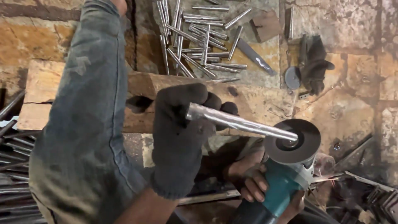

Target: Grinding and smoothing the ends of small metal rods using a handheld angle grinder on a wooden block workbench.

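Observation:
My left hand wears a dark knit glove and grips a silvery metal rod by its near end. The rod slants down to the right, and its far tip rests on the face of a dark grinding disc. The disc belongs to a teal angle grinder. My bare right hand wraps around the grinder's body from below. A few small sparks show to the right of the grinder.
My knee in dusty jeans fills the left side. A worn wooden block lies behind the hands. Several pointed rods are piled on the stone floor beyond it. A spare black glove and a loose disc lie at upper right; more rods lie at left.

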